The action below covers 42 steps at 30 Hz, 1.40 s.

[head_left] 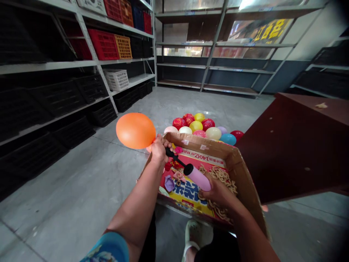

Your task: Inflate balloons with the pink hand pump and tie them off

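An inflated orange balloon point(135, 131) extends to the left from my left hand point(159, 148), whose fingers close around its neck and the black end of a hand balloon pump point(196, 176). The nozzle is hidden by those fingers. My right hand point(215, 190) wraps around the pump's pink barrel, and a length of black shaft shows between the hands. Below them is an open cardboard box point(240, 163). In it lie a limp purple balloon point(169, 183), several other uninflated balloons and beige, stringy loops point(221, 175).
Inflated balloons point(196, 126) in several colours rest on the floor beyond the box. A dark red piece of furniture point(297, 149) stands close on the right. Shelves with crates point(103, 44) line the left; metal racks point(209, 65) stand at the back.
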Each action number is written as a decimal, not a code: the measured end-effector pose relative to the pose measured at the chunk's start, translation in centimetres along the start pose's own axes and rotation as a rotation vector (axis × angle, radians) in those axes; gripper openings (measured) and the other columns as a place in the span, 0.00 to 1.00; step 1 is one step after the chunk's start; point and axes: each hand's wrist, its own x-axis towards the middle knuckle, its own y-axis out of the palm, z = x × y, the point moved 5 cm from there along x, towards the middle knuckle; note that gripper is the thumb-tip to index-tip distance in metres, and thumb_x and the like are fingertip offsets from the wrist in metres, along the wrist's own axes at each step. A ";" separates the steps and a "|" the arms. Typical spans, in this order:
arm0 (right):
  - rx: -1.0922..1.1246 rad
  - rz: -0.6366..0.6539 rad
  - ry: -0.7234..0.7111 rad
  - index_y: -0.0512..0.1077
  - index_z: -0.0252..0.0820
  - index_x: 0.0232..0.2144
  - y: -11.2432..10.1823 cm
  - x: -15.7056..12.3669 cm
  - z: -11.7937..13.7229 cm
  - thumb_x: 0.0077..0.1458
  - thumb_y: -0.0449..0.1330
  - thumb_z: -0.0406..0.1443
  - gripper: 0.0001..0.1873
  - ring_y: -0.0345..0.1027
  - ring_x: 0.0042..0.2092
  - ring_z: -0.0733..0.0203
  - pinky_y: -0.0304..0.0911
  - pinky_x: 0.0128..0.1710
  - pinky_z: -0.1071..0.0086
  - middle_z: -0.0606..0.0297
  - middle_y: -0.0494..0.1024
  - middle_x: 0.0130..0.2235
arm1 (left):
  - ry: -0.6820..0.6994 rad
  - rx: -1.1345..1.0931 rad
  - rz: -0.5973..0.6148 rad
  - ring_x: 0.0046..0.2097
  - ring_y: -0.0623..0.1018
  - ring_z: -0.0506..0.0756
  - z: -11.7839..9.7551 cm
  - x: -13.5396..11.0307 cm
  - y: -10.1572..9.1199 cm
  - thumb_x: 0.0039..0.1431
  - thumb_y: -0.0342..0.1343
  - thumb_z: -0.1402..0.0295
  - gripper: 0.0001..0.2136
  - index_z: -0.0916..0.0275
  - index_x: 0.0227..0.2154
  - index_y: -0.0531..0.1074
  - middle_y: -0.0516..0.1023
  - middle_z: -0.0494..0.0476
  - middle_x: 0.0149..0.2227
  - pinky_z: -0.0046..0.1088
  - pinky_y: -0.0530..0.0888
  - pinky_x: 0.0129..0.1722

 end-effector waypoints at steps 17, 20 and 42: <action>-0.041 -0.023 0.008 0.68 0.41 0.44 1.2 0.5 1.8 0.42 0.63 0.38 0.24 0.69 0.32 0.60 0.59 0.28 0.72 0.62 0.78 0.35 | -0.085 0.064 0.040 0.15 0.61 0.47 3.9 -1.4 0.3 0.57 0.52 0.59 0.20 0.59 0.17 0.50 0.51 0.45 0.13 0.23 0.58 0.14; -0.031 -0.026 0.007 0.67 0.41 0.44 1.3 0.7 1.9 0.42 0.63 0.37 0.24 0.68 0.31 0.61 0.58 0.27 0.73 0.63 0.77 0.34 | -0.077 0.068 0.043 0.15 0.61 0.47 4.0 -1.5 0.4 0.56 0.53 0.57 0.21 0.59 0.17 0.49 0.51 0.45 0.13 0.23 0.57 0.14; -0.062 0.012 -0.013 0.68 0.39 0.43 1.4 0.6 2.0 0.43 0.62 0.39 0.22 0.68 0.30 0.61 0.58 0.27 0.72 0.63 0.77 0.34 | -0.069 0.076 0.050 0.15 0.60 0.47 3.5 -1.0 0.1 0.56 0.53 0.57 0.21 0.59 0.18 0.49 0.51 0.44 0.13 0.23 0.57 0.14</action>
